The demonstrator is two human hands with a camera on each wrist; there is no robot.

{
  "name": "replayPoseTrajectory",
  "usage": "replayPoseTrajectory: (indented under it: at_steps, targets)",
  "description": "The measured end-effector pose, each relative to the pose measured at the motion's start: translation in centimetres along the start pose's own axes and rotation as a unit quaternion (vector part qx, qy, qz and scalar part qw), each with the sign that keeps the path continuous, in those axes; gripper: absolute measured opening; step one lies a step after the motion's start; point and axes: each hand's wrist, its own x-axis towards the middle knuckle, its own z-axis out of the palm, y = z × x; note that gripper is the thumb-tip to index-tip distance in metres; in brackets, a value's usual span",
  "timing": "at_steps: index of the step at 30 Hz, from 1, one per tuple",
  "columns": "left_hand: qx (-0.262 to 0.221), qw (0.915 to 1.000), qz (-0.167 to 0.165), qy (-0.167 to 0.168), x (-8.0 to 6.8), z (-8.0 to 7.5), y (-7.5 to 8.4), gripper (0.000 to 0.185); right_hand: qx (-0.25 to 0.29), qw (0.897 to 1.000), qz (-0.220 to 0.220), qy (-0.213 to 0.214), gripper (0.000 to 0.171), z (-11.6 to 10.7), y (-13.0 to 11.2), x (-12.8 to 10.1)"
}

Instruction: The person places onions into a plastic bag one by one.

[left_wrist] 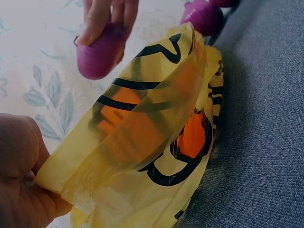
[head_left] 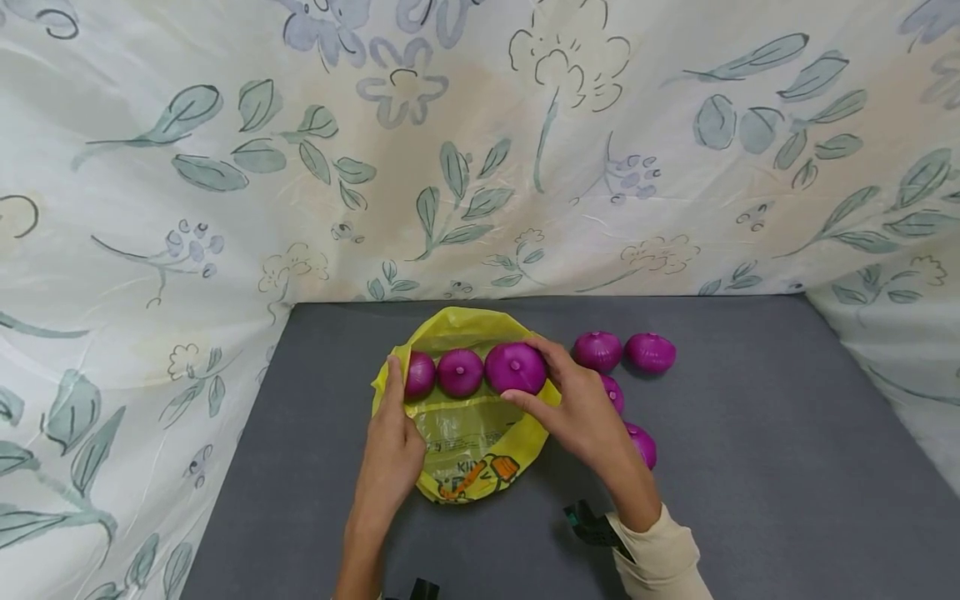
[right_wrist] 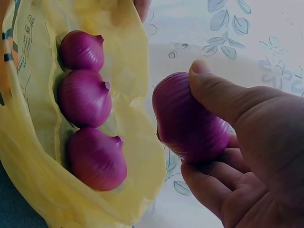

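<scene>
An onion was gripped in the right hand, thumb over the top and fingers curled beneath, at the mouth of the yellow bag. In the head view that onion was seen just ahead of the right hand's fingertips, last in a row across the bag's opening. Beside it, toward the left hand, two more onions were lined up; in the right wrist view three onions were shown lying inside the bag in a column, apart from the one being held. The bag's near edge was pinched by the left hand, thumb and fingers closed on the plastic, and the mouth was held up off the grey counter. From the left wrist view, the bag with its orange and black print was seen lifted, the held onion above it under the right hand's fingers. Beyond the right hand, two onions were sat side by side on the counter; two further ones were partly hidden behind that hand. A flowered cloth was hung behind the counter.
</scene>
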Motion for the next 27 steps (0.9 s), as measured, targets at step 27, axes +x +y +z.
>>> replayPoseTrajectory:
  at_steps: [27]
  targets:
    - [0.015,0.9999,0.002,0.006,-0.1,0.1,0.2,0.08,0.007,1.0,-0.005,-0.014,0.074,2.1,-0.6,1.1]
